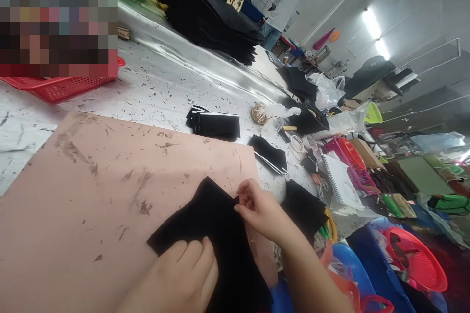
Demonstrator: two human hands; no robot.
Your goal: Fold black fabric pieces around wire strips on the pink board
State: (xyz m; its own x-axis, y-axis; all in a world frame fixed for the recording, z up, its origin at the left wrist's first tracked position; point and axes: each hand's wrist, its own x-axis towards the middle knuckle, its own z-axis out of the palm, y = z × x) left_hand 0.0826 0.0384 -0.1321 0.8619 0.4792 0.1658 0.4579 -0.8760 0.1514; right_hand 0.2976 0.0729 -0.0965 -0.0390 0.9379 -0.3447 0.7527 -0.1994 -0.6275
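A black fabric piece [227, 239] with cut, angled edges lies across the lower middle of a pinkish board [110, 181]. My left hand [183, 274] rests on its left part, knuckles up and fingers curled down against the cloth; the fingertips are hidden. At the piece's upper right corner, my right hand [257, 205] pinches the edge between thumb and bent fingers. Beyond the board's far edge sit a small stack of black strips [216, 124] with white edges and another black bundle [270, 154].
A red basket [62, 89] stands at the far left. A tall black fabric stack [213, 14] lies along the back. More black pieces [303, 208], a spiral notebook [340, 183] and a blue bin [382, 254] are on the right. Another person [288, 2] stands farther back.
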